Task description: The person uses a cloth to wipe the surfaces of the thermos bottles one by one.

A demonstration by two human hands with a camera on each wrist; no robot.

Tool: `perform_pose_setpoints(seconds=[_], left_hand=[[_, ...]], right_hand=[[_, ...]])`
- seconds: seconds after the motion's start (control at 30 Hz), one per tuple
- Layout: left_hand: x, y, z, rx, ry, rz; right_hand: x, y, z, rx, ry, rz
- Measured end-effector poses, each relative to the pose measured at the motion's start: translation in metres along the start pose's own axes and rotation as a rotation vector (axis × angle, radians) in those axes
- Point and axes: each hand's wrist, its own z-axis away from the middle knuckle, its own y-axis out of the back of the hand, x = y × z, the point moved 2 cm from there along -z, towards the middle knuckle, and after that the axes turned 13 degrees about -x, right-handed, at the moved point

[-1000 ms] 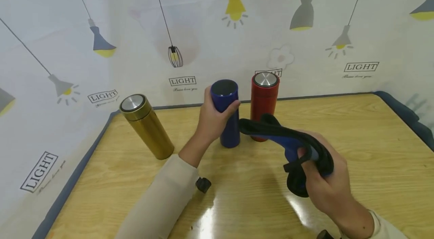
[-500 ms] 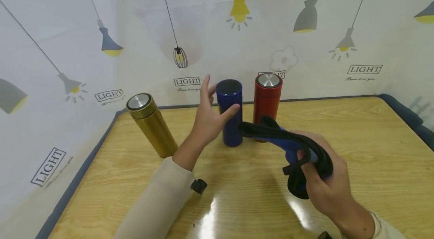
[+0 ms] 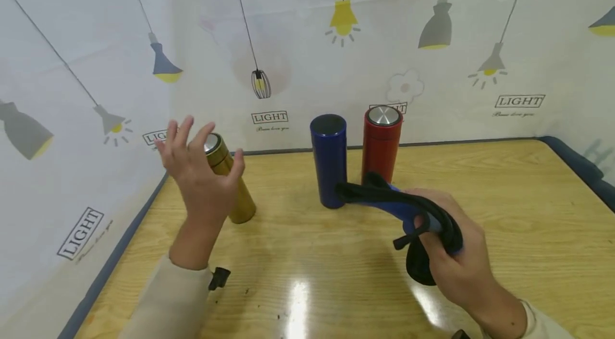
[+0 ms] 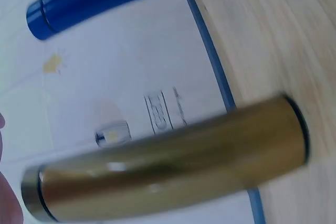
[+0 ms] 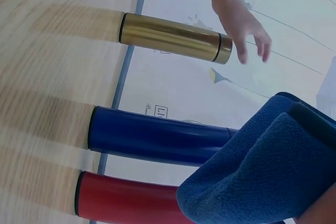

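Note:
My left hand [image 3: 204, 181], fingers spread and thumb apart, is raised in front of the gold thermos [image 3: 245, 203] and overlaps it in the head view. It holds nothing. In the left wrist view the gold thermos [image 4: 173, 163] lies across the lower half, blurred. My right hand [image 3: 461, 253] grips a folded blue terry cloth [image 3: 384, 208] with black edging and a small black loop. Its fluffy blue side fills the lower right of the right wrist view. The cloth's far end overlaps the upright blue thermos [image 3: 329, 163] and hides the foot of the red thermos [image 3: 381, 149].
All three thermoses stand on a wood-grain table [image 3: 274, 253], the blue and red ones close together near the back edge. A pale wall covering [image 3: 298, 50] printed with lamps rises behind the table and along its left side. Dark specks dot the tabletop at the front.
My left hand has let go of the blue thermos and moved left to the gold one. The blue thermos stays standing. My right hand keeps hold of the cloth, nearly still.

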Motion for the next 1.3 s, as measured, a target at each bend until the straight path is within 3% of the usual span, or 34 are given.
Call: perform_pose_setpoints(seconds=[0.07, 0.13, 0.3, 0.37, 0.47, 0.63, 0.8, 0.87, 0.97, 1.13, 1.3], left_hand=[[-0.012, 0.005, 0.004, -0.038, 0.043, -0.031], [-0.023, 0.006, 0.009, -0.119, 0.095, -0.024], [-0.041, 0.006, 0.020, -0.334, 0.296, 0.100], [-0.045, 0.006, 0.022, -0.379, 0.358, 0.141], [-0.046, 0.006, 0.023, -0.397, 0.381, 0.170], [-0.035, 0.008, 0.025, -0.376, 0.320, 0.144], [-0.010, 0.013, 0.031, -0.346, 0.209, 0.134], [0.002, 0.015, 0.035, -0.328, 0.145, 0.145], [0.023, 0.019, 0.039, -0.297, 0.032, 0.176], [0.060, 0.021, 0.044, -0.249, -0.145, 0.280], [0.093, 0.017, 0.050, -0.256, -0.227, 0.400]], right_hand=[[0.001, 0.000, 0.003, -0.006, -0.009, 0.007], [0.002, 0.000, 0.006, -0.017, -0.031, 0.023], [0.002, -0.003, 0.009, -0.058, -0.076, 0.021], [0.002, -0.005, 0.009, -0.071, -0.080, 0.017], [0.002, -0.006, 0.009, -0.080, -0.064, 0.021], [0.003, -0.006, 0.009, -0.086, -0.041, 0.045], [0.004, -0.007, 0.008, -0.089, -0.051, 0.037], [0.005, -0.007, 0.010, -0.088, -0.084, 0.037], [0.005, -0.009, 0.012, -0.106, -0.195, 0.049], [0.005, -0.011, 0.014, -0.163, -0.338, 0.029], [0.003, -0.013, 0.017, -0.174, -0.406, 0.008]])
